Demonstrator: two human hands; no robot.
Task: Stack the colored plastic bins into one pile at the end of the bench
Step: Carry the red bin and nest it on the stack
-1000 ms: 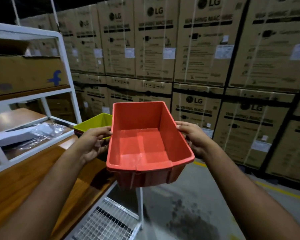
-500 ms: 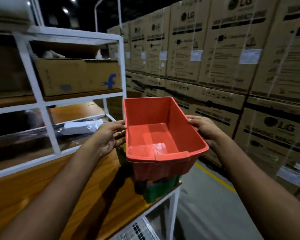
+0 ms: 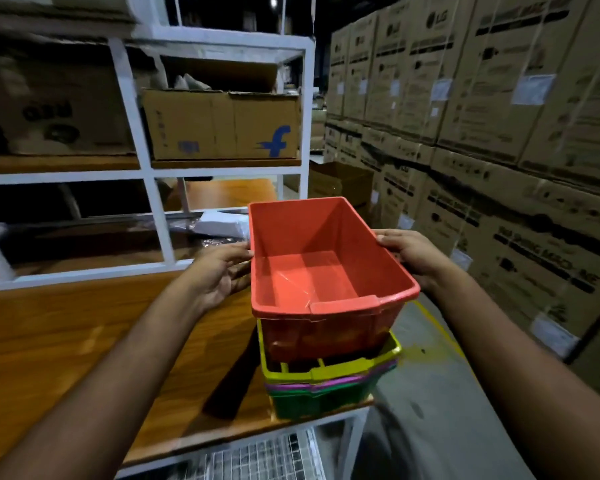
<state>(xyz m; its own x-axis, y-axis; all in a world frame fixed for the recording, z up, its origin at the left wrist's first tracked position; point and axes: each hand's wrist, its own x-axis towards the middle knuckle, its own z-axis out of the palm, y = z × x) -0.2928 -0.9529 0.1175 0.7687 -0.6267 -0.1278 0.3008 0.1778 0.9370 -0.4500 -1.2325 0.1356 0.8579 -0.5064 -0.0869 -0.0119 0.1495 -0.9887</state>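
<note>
The 2 hands clamp the red bin [image 3: 321, 268] by its long rims, the left hand [image 3: 219, 275] on one side wall and the right hand [image 3: 418, 259] on the other, thumbs hooked over the edges. To seat it well, keep the grip level so both rims drop together, line the near lip just below the wrists with the yellow bin [image 3: 329, 367] underneath, and ease down until the walls nest, letting go only once it stops rocking. Below the grip its base already sits inside the yellow bin, though whether it is fully home is hard to tell in this dim, soft view. The bin is an open rectangular tub of smooth, slightly glossy plastic with tapered walls, empty, with a flat tab on the near lip. Under the yellow bin come a thin purple bin [image 3: 326, 386] and a green bin [image 3: 321, 401], the pile resting at the end corner of the wooden bench [image 3: 66, 341]. Beyond the fingertips stands a white shelf frame [image 3: 153, 216] holding a cardboard box [image 3: 222, 124].
</note>
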